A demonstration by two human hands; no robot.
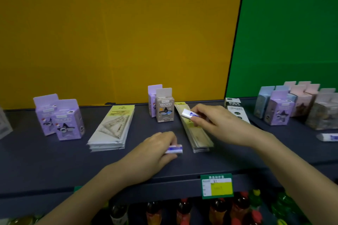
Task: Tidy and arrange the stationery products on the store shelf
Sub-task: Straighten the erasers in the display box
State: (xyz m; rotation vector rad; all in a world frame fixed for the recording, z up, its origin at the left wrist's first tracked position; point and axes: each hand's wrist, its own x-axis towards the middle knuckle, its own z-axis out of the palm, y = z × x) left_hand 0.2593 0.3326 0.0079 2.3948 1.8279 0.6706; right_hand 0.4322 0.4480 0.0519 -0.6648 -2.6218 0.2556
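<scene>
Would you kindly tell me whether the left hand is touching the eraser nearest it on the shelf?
Touching. The head view shows the left hand pinching the eraser between fingers and thumb.

Bare shelf (pixel 45 160) runs along the front edge. Between the flat packet stack (pixel 111 128) and the ruler stack (pixel 199 139), a lane leads back to upright boxes (pixel 163 107).

Green price tag (pixel 217 186): "商品标价签"
</scene>
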